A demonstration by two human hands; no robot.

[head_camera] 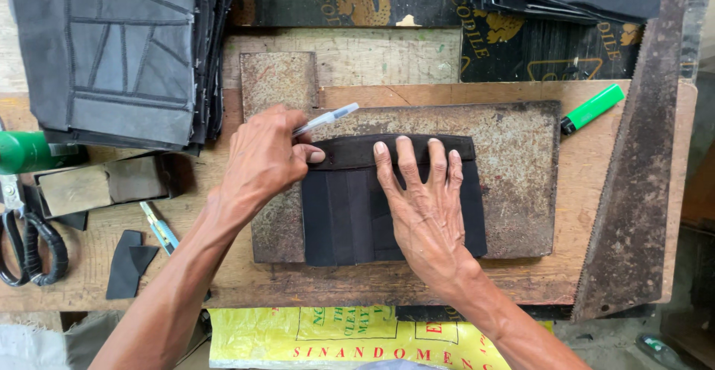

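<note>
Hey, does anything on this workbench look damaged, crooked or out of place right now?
The metal plate under the black fabric piece is rusted and pitted. The saw at the right, also rusty, overhangs the table edge. Black offcuts lie loose at the left. Both hands look steady.

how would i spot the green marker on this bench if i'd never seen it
Start at the rusty metal plate in the middle of the wooden workbench. Just past its far right corner, beside the long saw blade, lies the green marker, tilted. It is the only bright green stick there, with a black tip.
</note>
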